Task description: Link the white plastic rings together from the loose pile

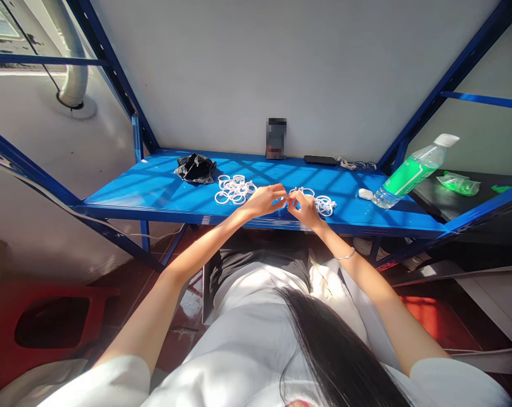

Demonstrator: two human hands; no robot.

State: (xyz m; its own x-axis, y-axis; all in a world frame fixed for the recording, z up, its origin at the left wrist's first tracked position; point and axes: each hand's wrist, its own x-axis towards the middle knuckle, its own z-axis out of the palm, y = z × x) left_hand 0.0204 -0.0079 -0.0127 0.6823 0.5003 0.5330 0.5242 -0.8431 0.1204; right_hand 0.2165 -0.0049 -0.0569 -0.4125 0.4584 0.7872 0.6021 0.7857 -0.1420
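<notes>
My left hand (pixel 264 200) and my right hand (pixel 302 208) meet fingertip to fingertip over the front part of the blue table (pixel 154 195). Both are closed in a pinch, and whatever sits between the fingers is too small and hidden to make out. To the left of my left hand lies a loose pile of white rings (pixel 233 189). A second group of white rings (pixel 325 206) lies beside and behind my right hand, which partly covers it.
A crumpled black plastic bag (pixel 195 168) sits at the back left. Along the back are a dark upright box (pixel 276 138), a black phone (pixel 320 160) and a cable (pixel 347 164). At right a white case (pixel 365 194) lies by a green-labelled bottle (pixel 412 172). Blue posts frame the table.
</notes>
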